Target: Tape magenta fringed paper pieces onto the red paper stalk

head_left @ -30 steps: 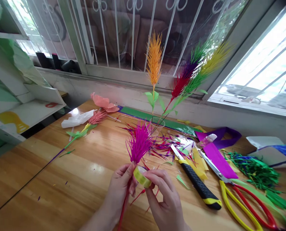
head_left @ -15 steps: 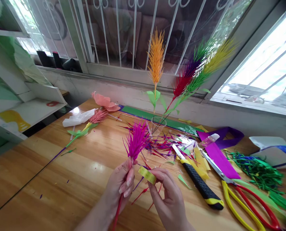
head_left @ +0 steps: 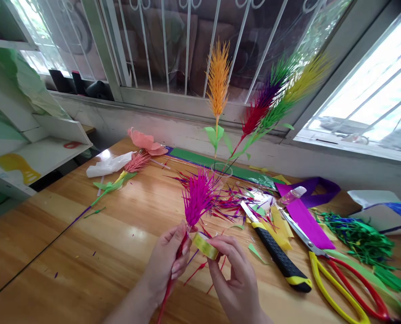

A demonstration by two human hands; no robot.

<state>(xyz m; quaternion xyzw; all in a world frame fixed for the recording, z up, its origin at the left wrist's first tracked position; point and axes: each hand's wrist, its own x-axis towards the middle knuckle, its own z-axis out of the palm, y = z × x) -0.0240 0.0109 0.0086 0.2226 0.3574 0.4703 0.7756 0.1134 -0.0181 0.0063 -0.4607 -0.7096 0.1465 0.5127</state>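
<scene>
A magenta paper wheat ear (head_left: 198, 198) on a red stem (head_left: 167, 294) stands tilted slightly right in front of me. My left hand (head_left: 170, 258) is closed around the stem just beneath the bristly head. Between the thumb and fingers of my right hand (head_left: 236, 274) is a small roll of yellowish clear tape (head_left: 205, 245), held close beside the stem at the base of the head. Whether a strip of tape runs from the roll to the stem is hard to make out.
Several finished paper stalks, one of them orange (head_left: 218, 81), stand in a clear holder (head_left: 221, 171). Right of my hands lie a utility knife (head_left: 278, 254) and scissors (head_left: 325, 256). Cut bristles (head_left: 234, 202) lie behind. A pink-headed stalk (head_left: 111, 186) rests on the left.
The magenta head has turned and tipped to the right as my left hand rotated the stem. The tape roll stays beside it, tilted slightly differently.
</scene>
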